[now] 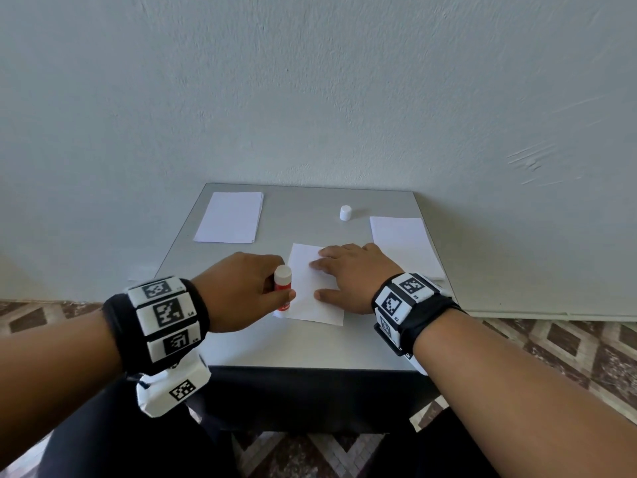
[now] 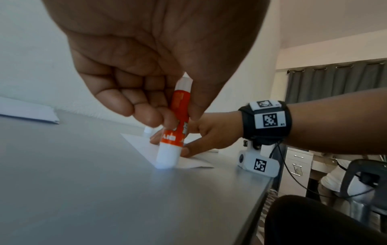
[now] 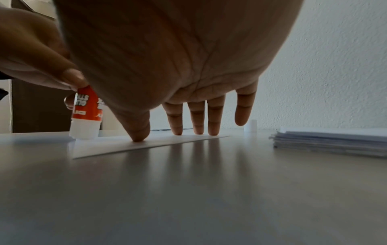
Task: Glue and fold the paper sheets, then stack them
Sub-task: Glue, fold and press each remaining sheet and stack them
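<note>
We see the left hand (image 1: 241, 291) gripping the inverted glue stick (image 2: 176, 126), its tip on the paper sheet (image 1: 310, 301) near the table (image 1: 275, 346) front; the right hand (image 1: 348, 274), fingers spread straight, presses the sheet flat.

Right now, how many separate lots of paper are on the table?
3: a stack at the far left, a stack at the right edge, and a single sheet under the right hand. Sheets within stacks can't be counted.

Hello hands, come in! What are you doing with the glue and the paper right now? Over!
Left hand grips glue stick, tip down at sheet edge. Right hand flat, pinning sheet. Cap off, far side. Nothing blocking.
</note>
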